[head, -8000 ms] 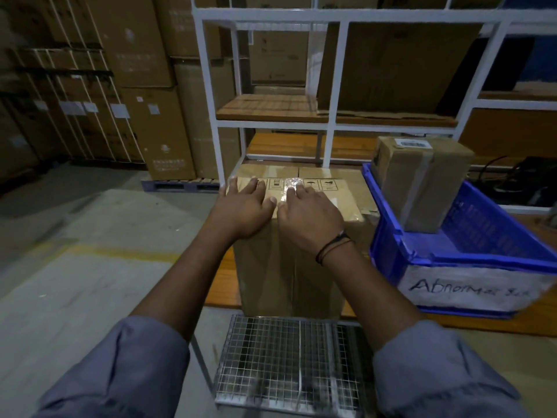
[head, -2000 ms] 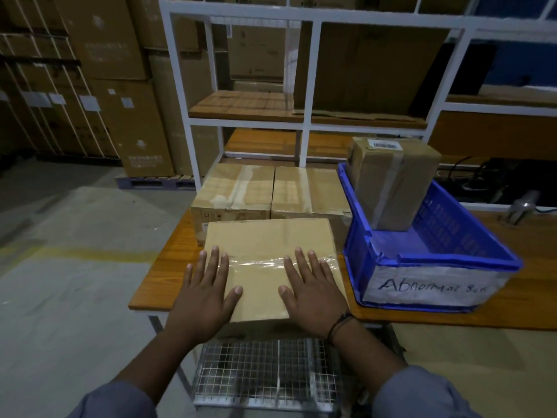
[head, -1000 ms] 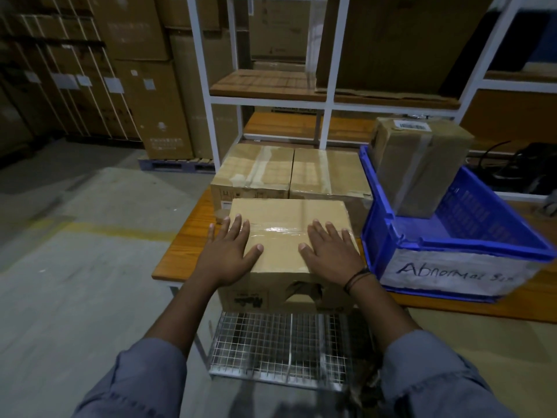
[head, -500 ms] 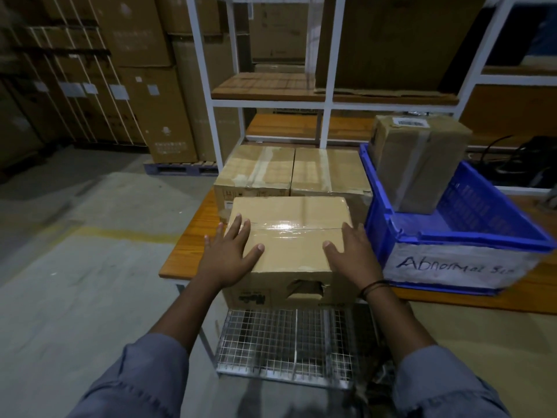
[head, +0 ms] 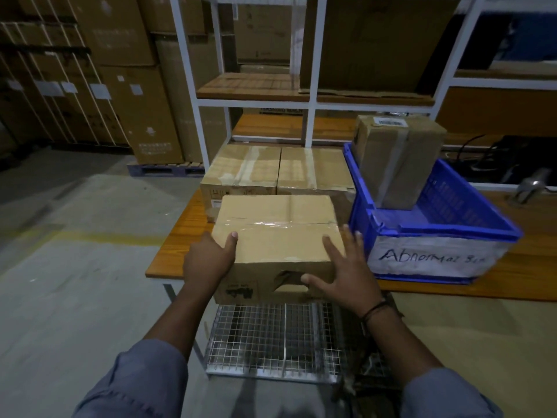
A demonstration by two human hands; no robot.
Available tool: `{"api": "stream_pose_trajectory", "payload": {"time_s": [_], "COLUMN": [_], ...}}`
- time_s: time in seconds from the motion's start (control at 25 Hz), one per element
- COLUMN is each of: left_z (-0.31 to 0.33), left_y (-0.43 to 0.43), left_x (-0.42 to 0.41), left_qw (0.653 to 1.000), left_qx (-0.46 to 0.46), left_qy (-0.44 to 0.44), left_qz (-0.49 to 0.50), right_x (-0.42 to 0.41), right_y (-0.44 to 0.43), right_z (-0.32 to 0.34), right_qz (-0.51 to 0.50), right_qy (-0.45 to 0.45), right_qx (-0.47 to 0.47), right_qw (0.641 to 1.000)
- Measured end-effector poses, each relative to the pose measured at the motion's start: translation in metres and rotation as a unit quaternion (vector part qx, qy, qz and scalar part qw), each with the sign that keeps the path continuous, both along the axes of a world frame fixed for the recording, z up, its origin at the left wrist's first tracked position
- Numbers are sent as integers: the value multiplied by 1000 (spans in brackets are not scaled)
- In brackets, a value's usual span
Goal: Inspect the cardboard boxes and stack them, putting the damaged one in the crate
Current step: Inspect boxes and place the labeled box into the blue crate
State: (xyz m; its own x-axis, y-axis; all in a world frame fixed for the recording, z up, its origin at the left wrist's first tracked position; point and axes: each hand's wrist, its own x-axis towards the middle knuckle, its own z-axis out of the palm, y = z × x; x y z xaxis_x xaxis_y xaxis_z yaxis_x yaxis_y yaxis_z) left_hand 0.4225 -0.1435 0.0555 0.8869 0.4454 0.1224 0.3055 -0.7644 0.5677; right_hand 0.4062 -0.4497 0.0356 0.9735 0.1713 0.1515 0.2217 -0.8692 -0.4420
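wooden table (head: 177, 251): my left hand (head: 208, 260) grips the cardboard box (head: 277, 224), right hand (head: 346, 276) splayed against it; overhanging the edge, it may tip.

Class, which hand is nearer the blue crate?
Right. The right hand sits just left of the blue crate; the left hand grips the front box on its far side.
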Motion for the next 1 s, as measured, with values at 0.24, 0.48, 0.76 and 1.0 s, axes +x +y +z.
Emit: {"api": "stream_pose_trajectory", "payload": {"time_s": [0.24,0.48,0.76,1.0], "left_z": [0,5,1,5], "left_y": [1,12,-6,-29], "left_x": [-4,-29,-35,-23], "left_qw": [999,959,854,837], "left_qx": [-27,-216,-514,-534], "left_qy": [-22,-176,-26,8], "left_qz": [-21,-57,-79,-121], "right_x": [10,15,3,-24], "right_y": [31,28,38,59], "right_z": [7,14,88,88], "right_qz": [28,-26,-144,-100], "right_qy": [-83,-174,-32,-135], "right_qx": [-204,-138,341,249], "right_qw": [975,975,928,954]}}
